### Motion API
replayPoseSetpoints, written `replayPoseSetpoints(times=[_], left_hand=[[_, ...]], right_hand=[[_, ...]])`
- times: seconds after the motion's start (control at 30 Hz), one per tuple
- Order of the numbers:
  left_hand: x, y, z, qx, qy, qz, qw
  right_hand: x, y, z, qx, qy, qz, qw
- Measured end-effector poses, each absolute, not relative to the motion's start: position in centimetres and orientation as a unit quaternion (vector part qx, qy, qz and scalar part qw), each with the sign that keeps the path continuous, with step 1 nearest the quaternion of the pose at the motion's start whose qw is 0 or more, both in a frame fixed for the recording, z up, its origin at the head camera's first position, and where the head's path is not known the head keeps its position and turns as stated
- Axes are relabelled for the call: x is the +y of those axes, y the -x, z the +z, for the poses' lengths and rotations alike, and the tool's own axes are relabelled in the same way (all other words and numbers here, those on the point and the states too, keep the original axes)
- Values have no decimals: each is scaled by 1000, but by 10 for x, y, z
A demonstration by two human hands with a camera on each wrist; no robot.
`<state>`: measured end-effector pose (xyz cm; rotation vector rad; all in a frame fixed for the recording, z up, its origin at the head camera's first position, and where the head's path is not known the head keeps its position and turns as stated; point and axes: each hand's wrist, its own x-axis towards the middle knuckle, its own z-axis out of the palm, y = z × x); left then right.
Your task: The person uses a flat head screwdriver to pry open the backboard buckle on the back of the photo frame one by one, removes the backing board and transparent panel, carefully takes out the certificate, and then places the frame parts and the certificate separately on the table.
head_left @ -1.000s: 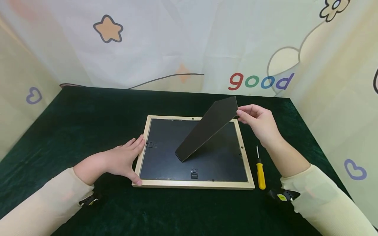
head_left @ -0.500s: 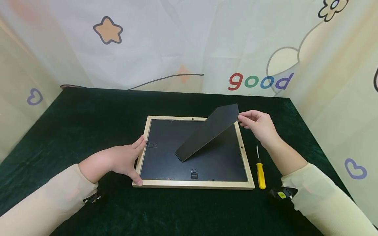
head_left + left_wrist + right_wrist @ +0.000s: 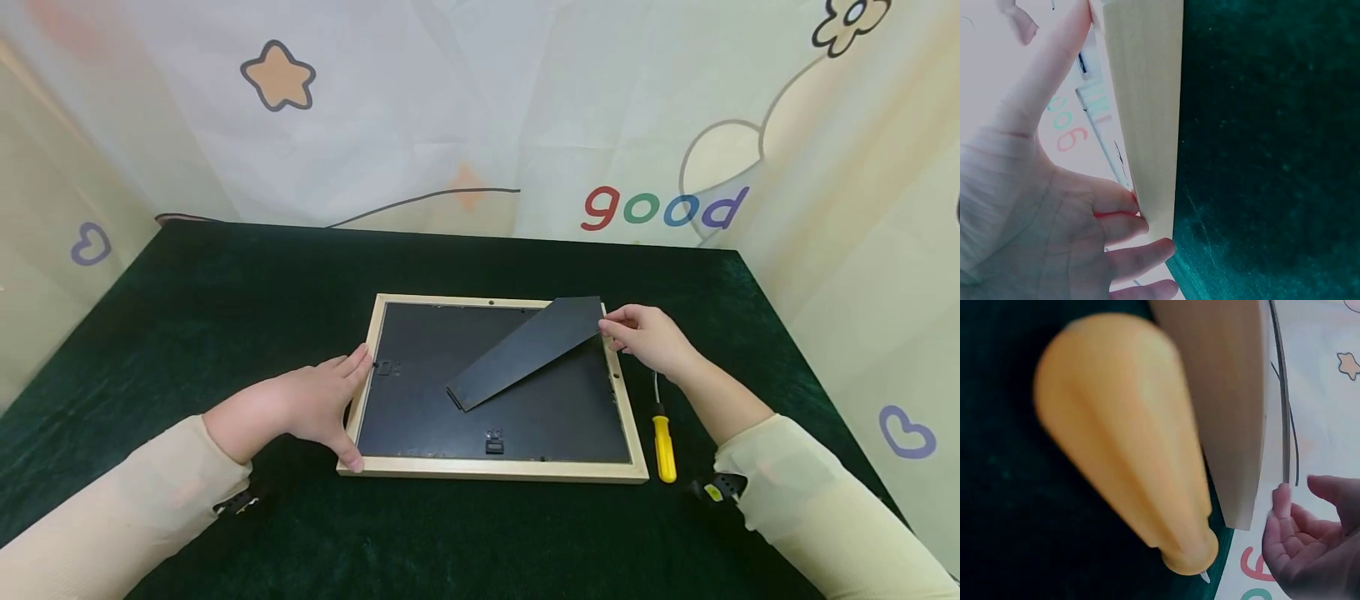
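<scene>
A light wooden picture frame (image 3: 491, 469) lies back side up, showing its black backing board (image 3: 420, 417). My left hand (image 3: 315, 408) rests against the frame's left side, thumb at the near corner and fingers extended along the edge; the left wrist view shows this hand (image 3: 1054, 206) beside the wooden side. At the right, my right hand (image 3: 652, 337) holds the wide free end of the black frame stand (image 3: 532, 350) by its edge. The stand slants low over the backing. In the right wrist view, the curled right hand (image 3: 1310, 537) meets the stand's thin edge (image 3: 1284, 412).
A yellow-handled screwdriver (image 3: 663, 450) lies just right of the frame, its tip partly under the right hand. Dark green cloth (image 3: 480, 533) covers the table. A printed curtain (image 3: 420, 100) hangs behind and at both sides.
My right hand has lowered the stand's free end toward the frame's backing, moving down and slightly nearer. The left hand has stayed at the frame's left side.
</scene>
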<state>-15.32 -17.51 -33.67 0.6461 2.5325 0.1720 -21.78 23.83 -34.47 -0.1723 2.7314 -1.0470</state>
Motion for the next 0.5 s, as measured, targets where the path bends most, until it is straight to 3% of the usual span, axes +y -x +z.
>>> replayPoseSetpoints(times=[0.5], left_hand=[[-176,152,-339,934,-237,75,258]], right_hand=[[231,213,-344,955,135,-183,189]])
